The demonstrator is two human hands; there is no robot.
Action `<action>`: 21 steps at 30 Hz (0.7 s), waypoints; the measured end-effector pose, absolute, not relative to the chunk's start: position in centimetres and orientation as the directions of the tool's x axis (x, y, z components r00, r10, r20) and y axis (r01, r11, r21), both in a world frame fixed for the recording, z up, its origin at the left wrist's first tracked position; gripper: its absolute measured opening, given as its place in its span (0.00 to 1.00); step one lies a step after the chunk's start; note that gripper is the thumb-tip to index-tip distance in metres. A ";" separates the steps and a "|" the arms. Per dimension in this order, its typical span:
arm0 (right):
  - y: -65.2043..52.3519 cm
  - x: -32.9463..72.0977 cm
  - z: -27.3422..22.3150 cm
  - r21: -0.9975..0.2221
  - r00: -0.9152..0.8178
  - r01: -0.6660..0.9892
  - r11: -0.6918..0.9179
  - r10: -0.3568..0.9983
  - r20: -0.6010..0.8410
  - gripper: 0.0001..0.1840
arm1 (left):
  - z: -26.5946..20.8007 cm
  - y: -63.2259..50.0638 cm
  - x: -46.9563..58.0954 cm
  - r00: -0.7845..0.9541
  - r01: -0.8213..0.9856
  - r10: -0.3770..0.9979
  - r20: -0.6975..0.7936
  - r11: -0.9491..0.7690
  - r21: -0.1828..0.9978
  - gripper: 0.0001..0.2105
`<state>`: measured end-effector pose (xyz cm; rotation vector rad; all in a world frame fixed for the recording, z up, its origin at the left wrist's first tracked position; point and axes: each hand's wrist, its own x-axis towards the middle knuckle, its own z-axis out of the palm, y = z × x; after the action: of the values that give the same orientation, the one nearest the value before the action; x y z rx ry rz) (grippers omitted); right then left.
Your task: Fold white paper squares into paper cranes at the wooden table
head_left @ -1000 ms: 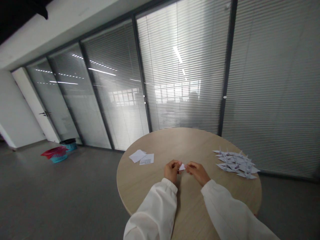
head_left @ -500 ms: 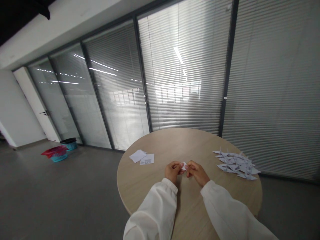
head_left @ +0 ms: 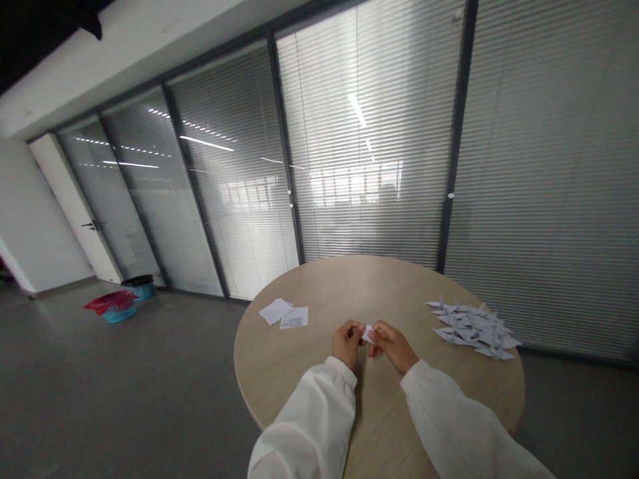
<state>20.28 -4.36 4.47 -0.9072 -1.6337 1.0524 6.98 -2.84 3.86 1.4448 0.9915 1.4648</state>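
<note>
Small white paper piece (head_left: 368, 333) pinched between left hand (head_left: 347, 342) and right hand (head_left: 392, 344). White sleeves (head_left: 309, 426) on both arms. Pale wood-grain round table (head_left: 299, 359). 2 white paper sheets (head_left: 284, 313), the right one with faint grey print. Pile of white folded paper shapes (head_left: 474, 326) with greyish-purple markings. Dark grey floor (head_left: 100, 399). Grey horizontal-striped blinds (head_left: 379, 133) in dark grey frames. Red and teal baskets (head_left: 117, 307) by white wall (head_left: 30, 233).
</note>
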 end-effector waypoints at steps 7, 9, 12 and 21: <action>-4.5 19.7 4.5 -0.945 -0.290 0.057 0.321 0.911 0.292 0.19 | 3.9 -3.1 7.2 -0.067 0.116 0.924 0.378 -0.369 0.922 0.13; -4.5 19.6 4.3 -0.949 -0.306 0.059 0.310 0.910 0.278 0.20 | 4.0 -3.4 7.3 -0.092 0.202 0.905 0.415 -0.391 0.898 0.12; -4.5 19.5 4.0 -0.955 -0.319 0.065 0.288 0.913 0.253 0.21 | 4.3 -3.8 7.4 -0.110 0.312 0.876 0.470 -0.419 0.853 0.11; -4.8 19.5 4.1 -0.969 -0.353 0.033 0.244 0.910 0.217 0.23 | 4.9 -4.1 7.1 -0.056 0.378 0.881 0.470 -0.417 0.826 0.09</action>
<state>19.47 -4.78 4.14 -0.8951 -1.6257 1.2373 7.11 -4.11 4.87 1.7754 1.3378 1.4817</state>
